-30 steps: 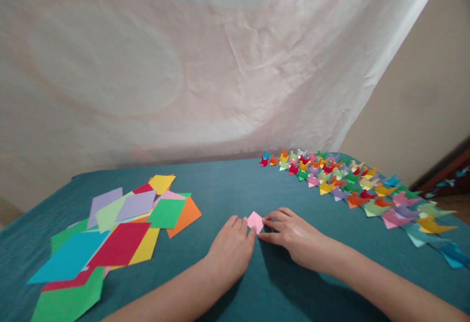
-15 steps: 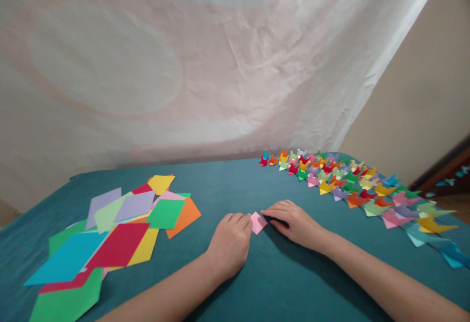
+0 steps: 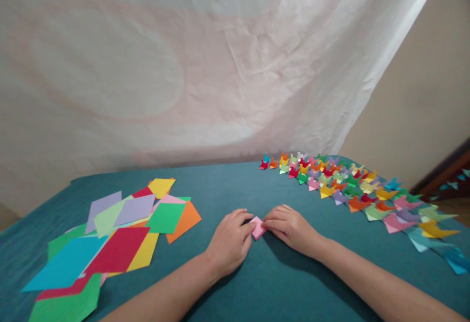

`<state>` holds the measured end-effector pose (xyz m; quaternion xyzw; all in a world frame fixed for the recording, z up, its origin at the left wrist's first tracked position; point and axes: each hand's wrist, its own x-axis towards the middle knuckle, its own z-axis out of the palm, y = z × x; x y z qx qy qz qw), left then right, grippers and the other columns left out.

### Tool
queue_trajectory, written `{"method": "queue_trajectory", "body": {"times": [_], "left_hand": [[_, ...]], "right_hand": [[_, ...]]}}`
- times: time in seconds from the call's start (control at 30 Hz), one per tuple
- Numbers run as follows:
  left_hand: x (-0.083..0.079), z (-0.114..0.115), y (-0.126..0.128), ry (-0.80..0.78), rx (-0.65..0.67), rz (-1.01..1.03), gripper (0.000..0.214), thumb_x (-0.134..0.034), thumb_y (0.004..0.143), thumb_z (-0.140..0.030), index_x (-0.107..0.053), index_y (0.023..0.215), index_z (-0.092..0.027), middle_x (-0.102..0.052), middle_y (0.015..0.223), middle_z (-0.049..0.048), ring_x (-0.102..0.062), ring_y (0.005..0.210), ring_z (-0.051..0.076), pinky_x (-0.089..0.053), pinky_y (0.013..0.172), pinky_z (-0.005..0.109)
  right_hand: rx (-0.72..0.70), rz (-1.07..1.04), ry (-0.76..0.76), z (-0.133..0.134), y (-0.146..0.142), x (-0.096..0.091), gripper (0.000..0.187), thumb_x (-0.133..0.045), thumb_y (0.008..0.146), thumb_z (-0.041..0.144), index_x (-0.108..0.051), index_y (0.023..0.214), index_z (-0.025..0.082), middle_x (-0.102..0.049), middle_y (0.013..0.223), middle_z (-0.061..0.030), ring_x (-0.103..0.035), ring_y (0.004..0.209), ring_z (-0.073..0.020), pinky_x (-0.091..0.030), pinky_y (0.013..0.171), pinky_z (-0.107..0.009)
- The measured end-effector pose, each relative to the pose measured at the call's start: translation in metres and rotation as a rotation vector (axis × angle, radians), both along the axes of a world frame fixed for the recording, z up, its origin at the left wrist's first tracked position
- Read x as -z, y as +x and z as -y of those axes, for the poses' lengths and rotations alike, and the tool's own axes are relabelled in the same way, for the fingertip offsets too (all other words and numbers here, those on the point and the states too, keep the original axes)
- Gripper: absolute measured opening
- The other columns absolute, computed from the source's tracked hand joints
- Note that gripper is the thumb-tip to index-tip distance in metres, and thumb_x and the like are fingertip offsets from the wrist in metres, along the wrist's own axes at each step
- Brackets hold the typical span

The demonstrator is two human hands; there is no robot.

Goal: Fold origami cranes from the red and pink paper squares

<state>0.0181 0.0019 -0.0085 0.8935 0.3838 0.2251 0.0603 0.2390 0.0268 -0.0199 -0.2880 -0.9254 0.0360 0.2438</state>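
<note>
A small folded piece of pink origami paper lies on the teal-covered table between my hands. My left hand is at its left side, thumb pressed onto the paper's left edge and fingers curled behind. At the right corner, my right hand pinches the paper between thumb and fingertips. The fold layers under my fingers are partly hidden.
Loose coloured paper squares overlap in a pile at the left. Rows of small folded paper birds stand along the right side. A pale hanging cloth closes off the far edge of the teal tablecloth.
My right hand has come down and left onto the pink paper's right corner, now gripping it. My left thumb has shifted onto the paper, with its fingers spread a little more.
</note>
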Motion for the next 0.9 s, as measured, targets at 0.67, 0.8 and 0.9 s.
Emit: {"method": "queue_trajectory", "body": {"times": [0.67,0.8,0.9], "left_hand": [[-0.008,0.002,0.002,-0.025,-0.020,-0.018,0.011,-0.051,0.085,-0.016,-0.061,0.083,-0.018,-0.060,0.087,0.0031,-0.051,0.087,0.018,-0.039,0.077,0.032],[-0.010,0.003,0.003,-0.050,-0.030,-0.028,0.010,-0.052,0.084,-0.017,-0.062,0.085,-0.018,-0.059,0.088,0.0036,-0.051,0.089,0.019,-0.039,0.078,0.033],[-0.011,0.003,0.003,-0.062,-0.037,-0.028,0.010,-0.053,0.084,-0.017,-0.062,0.086,-0.018,-0.059,0.089,0.0036,-0.051,0.090,0.019,-0.039,0.078,0.033]], "right_hand": [[0.020,-0.055,-0.149,0.012,-0.008,-0.009,0.011,-0.049,0.086,0.013,-0.059,0.088,0.019,-0.063,0.091,-0.0043,-0.054,0.086,-0.0178,-0.039,0.078,-0.034],[0.073,-0.196,-0.304,0.009,-0.010,-0.005,0.008,-0.053,0.084,0.014,-0.059,0.082,0.020,-0.061,0.089,-0.0039,-0.054,0.085,-0.0168,-0.042,0.077,-0.032],[0.101,-0.262,-0.388,0.007,-0.011,-0.003,0.010,-0.055,0.083,0.014,-0.060,0.076,0.019,-0.060,0.089,-0.0040,-0.054,0.086,-0.0166,-0.043,0.078,-0.032]]}}
